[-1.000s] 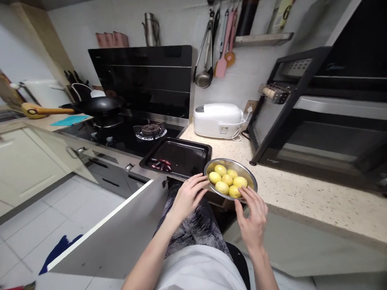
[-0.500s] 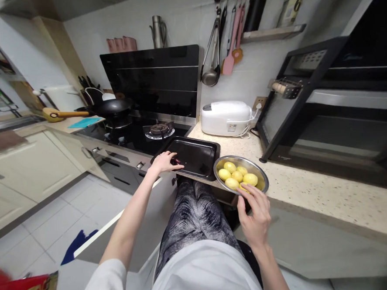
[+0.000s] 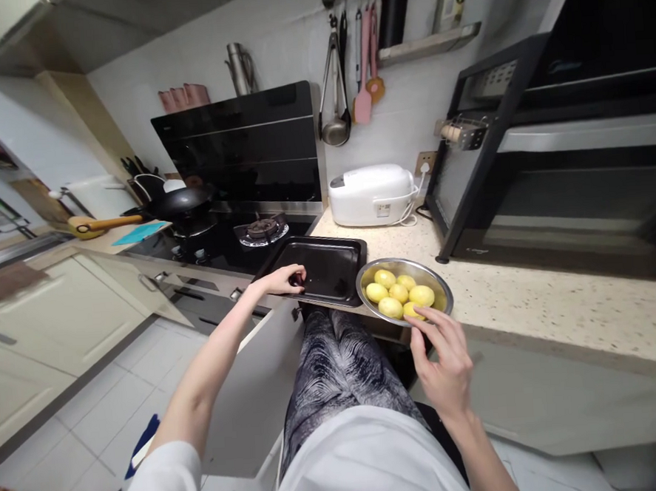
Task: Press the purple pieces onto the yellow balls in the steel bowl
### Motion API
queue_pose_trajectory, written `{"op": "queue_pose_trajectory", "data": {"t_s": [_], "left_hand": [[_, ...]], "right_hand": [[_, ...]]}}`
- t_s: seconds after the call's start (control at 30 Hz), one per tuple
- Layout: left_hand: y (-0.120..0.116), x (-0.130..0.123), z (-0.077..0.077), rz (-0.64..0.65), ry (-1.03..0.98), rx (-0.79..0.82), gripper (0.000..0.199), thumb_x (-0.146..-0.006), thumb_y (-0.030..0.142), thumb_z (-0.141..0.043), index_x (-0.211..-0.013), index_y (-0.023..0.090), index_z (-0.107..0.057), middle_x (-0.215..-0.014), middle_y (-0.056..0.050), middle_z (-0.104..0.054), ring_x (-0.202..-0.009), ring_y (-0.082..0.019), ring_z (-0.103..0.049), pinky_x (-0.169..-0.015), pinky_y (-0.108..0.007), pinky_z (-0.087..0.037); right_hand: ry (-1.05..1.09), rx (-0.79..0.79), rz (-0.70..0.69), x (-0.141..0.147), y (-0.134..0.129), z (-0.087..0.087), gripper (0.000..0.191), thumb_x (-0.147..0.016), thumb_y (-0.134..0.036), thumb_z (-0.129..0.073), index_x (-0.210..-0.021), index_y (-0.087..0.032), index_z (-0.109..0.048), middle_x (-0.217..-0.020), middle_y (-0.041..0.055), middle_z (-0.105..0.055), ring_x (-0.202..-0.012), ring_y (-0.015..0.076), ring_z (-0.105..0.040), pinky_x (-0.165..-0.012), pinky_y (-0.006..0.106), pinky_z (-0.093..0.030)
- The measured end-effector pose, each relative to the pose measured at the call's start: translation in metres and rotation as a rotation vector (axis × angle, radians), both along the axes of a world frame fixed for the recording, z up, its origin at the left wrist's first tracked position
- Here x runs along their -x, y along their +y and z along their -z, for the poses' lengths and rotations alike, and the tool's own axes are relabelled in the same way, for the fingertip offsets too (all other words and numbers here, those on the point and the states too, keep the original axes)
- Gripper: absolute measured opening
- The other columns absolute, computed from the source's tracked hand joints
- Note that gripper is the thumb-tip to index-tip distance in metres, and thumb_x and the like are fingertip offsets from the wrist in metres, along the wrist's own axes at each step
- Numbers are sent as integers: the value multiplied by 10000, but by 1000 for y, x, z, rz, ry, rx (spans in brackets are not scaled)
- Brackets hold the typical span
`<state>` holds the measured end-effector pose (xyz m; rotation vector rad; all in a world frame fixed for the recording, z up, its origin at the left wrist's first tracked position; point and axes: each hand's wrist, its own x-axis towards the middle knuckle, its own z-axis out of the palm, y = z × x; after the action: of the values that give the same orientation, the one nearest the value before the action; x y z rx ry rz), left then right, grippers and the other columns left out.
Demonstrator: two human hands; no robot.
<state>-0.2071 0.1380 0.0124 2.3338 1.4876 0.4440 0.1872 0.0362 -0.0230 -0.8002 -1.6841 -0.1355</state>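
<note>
A black baking tray [image 3: 334, 263] lies on the counter beside the stove. My left hand [image 3: 286, 279] is at its front left edge, fingers curled around a small dark reddish thing that I cannot make out. To the right of the tray, a steel bowl [image 3: 442, 287] holds several yellow, potato-like pieces [image 3: 398, 293]. At the bowl's front rim is my right hand [image 3: 442, 349], thumb and fingers apart, its fingertips by the nearest yellow piece.
Behind the bowl stands a white appliance [image 3: 372, 196] with a cord. A wok [image 3: 181, 202] sits on the stove's left burner. The oven [image 3: 575, 208] is at the right. Below the tray, a cabinet door [image 3: 253, 391] hangs open.
The fingers of my left hand have curled inward at the tray's edge. My right hand remains by the bowl, with its fingers slightly shifted. The camera view has turned a little.
</note>
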Motion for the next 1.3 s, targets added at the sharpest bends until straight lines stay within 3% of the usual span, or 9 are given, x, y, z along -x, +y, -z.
{"op": "queue_pose_trajectory", "data": {"t_s": [0.23,0.4,0.57,0.73,1.07,1.2,1.3], "left_hand": [[-7,-1,-1,37,-46,-29,200,-847,290,-637,-1016,185,-630,-1019,-52,-614,-919,-193,-616,-869,-318,-519],[-14,-4,-1,23,-48,-44,119,-898,240,-599,-978,199,-675,-1076,-71,-602,-1024,-217,-632,-985,-355,-506],[-22,-15,0,-30,-71,-78,193,-917,153,-547,-1034,204,-691,-1124,-86,-627,-1043,-212,-637,-981,-343,-510],[-29,-27,-1,-110,-97,-130,192,-984,183,-515,-1071,209,-684,-1161,-102,-635,-1109,-229,-633,-997,-360,-503],[-31,-42,1,-272,-351,-295,214,-1009,185,-502,-1101,218,-693,-1235,-104,-625,-1180,-225,-629,-931,-326,-546],[-36,-64,-5,-322,-495,-411,185,-1018,239,-541,-1104,233,-705,-1271,-101,-613,-1218,-236,-627,-949,-339,-570],[-49,-100,-8,-336,-692,-484,143,-999,276,-609,-1088,228,-710,-1273,-102,-606,-1199,-232,-640,-913,-324,-604]], "right_hand": [[40,29,-25,0,2,9,293,-925,-42,-635,-1131,-226,-735,-1127,91,-746,-1079,253,-690,-988,457,-555],[74,9,-36,-3,4,11,329,-887,7,-654,-1116,-215,-736,-1083,84,-759,-1033,243,-712,-967,434,-573],[88,7,-17,-9,7,10,315,-870,32,-656,-1079,-186,-743,-1040,90,-771,-1004,245,-724,-938,425,-582],[84,13,23,-14,11,11,303,-864,32,-661,-1061,-180,-750,-1004,77,-782,-978,240,-737,-907,400,-590],[87,49,42,-12,21,12,313,-888,-9,-650,-1096,-225,-742,-1018,54,-781,-973,237,-740,-900,400,-595],[90,67,22,-6,22,8,349,-898,-44,-649,-1154,-265,-736,-1062,57,-779,-1015,256,-736,-928,435,-595],[90,72,-25,3,20,-2,360,-896,-49,-663,-1173,-270,-728,-1070,59,-777,-1024,256,-732,-945,445,-595]]}}
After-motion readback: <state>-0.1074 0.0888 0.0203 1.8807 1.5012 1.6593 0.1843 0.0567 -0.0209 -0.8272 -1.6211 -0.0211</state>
